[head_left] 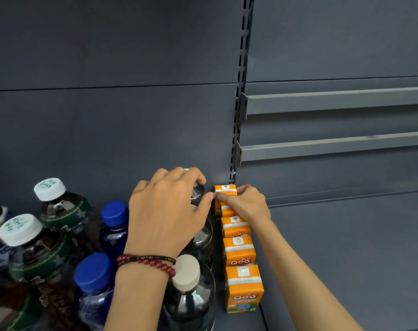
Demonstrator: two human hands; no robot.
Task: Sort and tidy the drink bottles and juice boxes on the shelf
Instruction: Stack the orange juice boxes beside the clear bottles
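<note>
Orange juice boxes (239, 250) stand in a single file of five along the right side of the dark grey shelf (322, 259), running from its front lip to the back panel. Your right hand (247, 206) reaches in from the right to the far end of that file. Its fingers (227, 198) curl across the near top edge of the rearmost juice box (225, 188) and hold it, while the palm covers much of the second box. The thumb is hidden.

Your left hand (165, 211), with a red bead bracelet (155, 263) at the wrist, is just left of the boxes. Its fingers are curled down over the top of a dark bottle (198, 194) at the back of the shelf, gripping it so that the cap cannot be seen. The thumb tip almost meets your right fingertips.

In front of that bottle, a second dark bottle with a beige cap (186, 273) stands near the front lip. Further left are two blue-capped bottles (92, 273) and two white-capped bottles with green labels (49, 189). A slotted upright (241, 91) rises behind the boxes, and two grey rails (334, 145) run from it to the right.
</note>
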